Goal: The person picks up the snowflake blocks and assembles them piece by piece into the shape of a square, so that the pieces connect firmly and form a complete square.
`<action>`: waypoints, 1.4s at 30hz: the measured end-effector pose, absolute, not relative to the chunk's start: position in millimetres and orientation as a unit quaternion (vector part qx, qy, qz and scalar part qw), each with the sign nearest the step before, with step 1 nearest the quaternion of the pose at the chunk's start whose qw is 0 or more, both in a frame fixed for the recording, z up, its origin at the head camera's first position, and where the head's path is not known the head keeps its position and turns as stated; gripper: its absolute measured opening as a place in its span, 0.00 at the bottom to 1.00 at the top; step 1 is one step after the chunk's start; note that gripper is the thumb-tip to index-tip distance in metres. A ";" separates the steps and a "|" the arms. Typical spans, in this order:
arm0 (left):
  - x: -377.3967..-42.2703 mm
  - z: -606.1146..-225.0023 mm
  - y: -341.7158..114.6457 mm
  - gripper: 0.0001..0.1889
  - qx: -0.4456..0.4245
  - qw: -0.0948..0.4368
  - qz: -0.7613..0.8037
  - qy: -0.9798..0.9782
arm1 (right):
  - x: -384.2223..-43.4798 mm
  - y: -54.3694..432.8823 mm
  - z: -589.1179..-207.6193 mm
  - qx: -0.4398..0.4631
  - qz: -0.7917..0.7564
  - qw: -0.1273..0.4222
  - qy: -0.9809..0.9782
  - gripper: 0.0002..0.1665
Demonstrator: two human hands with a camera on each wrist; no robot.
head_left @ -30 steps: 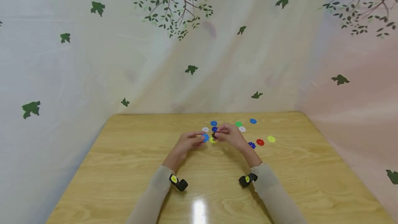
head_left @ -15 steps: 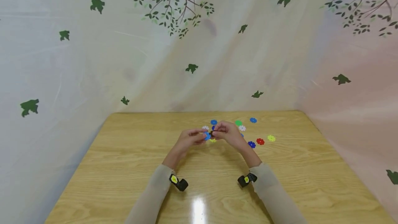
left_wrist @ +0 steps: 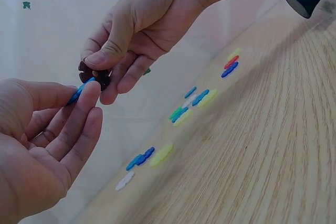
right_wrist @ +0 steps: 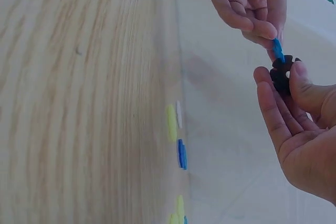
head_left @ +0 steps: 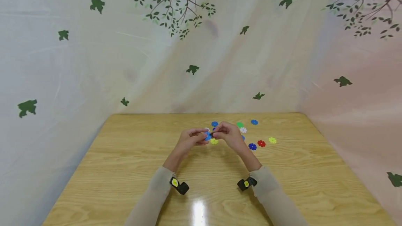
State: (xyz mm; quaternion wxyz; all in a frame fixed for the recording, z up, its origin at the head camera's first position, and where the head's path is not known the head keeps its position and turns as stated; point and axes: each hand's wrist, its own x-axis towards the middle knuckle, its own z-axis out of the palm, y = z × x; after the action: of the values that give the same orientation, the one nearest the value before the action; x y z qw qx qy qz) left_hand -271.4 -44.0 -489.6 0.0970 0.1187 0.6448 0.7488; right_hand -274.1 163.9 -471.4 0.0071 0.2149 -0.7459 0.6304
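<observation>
My left hand [head_left: 191, 140] pinches a blue flower-shaped plastic disc [head_left: 208, 136] between thumb and fingers. A dark brown disc [right_wrist: 281, 80] of the same notched kind is pinched by my right hand [head_left: 231, 137]. Both discs are held above the table, meeting edge to edge at an angle. In the left wrist view, the blue disc [left_wrist: 81, 91] touches the brown disc [left_wrist: 100, 74] near its rim. Whether their slots are engaged I cannot tell. Fingertips cover part of each disc.
More flower discs lie on the wooden table [head_left: 125, 170]: a yellow one [head_left: 214, 142] beneath the hands, and red [head_left: 261, 143], dark blue [head_left: 252, 147], green [head_left: 240, 124] and white [head_left: 243, 130] ones to the right. A printed cloth [head_left: 157, 79] hangs behind the table.
My right hand has moved slightly left, bringing the brown disc against the blue one. The brown disc has turned more edge-on to the head view. The left hand keeps its blue disc.
</observation>
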 end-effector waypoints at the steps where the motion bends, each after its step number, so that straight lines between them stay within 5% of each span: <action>1: -270.8 -489.6 -44.0 0.17 0.120 0.096 0.752 0.641 | -274.1 163.3 -472.0 0.213 0.634 0.010 -0.743 0.14; 6: -268.7 -489.5 -43.7 0.16 0.120 0.084 0.767 0.625 | -272.6 158.7 -471.9 0.193 0.655 0.017 -0.730 0.15; 11: -267.6 -489.9 -41.0 0.16 0.114 0.076 0.782 0.608 | -271.6 154.3 -470.0 0.159 0.667 0.025 -0.728 0.04; 27: -269.9 -492.7 -41.1 0.18 0.113 0.111 0.767 0.622 | -268.1 158.6 -467.5 0.147 0.638 -0.004 -0.756 0.04; 33: -273.7 -494.5 -42.8 0.17 0.106 0.123 0.738 0.655 | -274.8 181.1 -460.2 0.193 0.546 -0.050 -0.814 0.10; 42: -277.3 -503.3 -47.8 0.16 0.080 0.119 0.740 0.658 | -288.9 244.0 -460.5 0.170 0.414 -0.026 -0.894 0.13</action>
State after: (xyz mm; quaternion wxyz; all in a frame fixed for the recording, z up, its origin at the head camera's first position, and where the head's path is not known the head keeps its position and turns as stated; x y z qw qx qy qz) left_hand -277.3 -47.8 -503.3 0.1189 0.0797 0.6576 0.7396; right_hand -288.9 244.0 -460.5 -0.0259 0.1704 -0.8938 0.4140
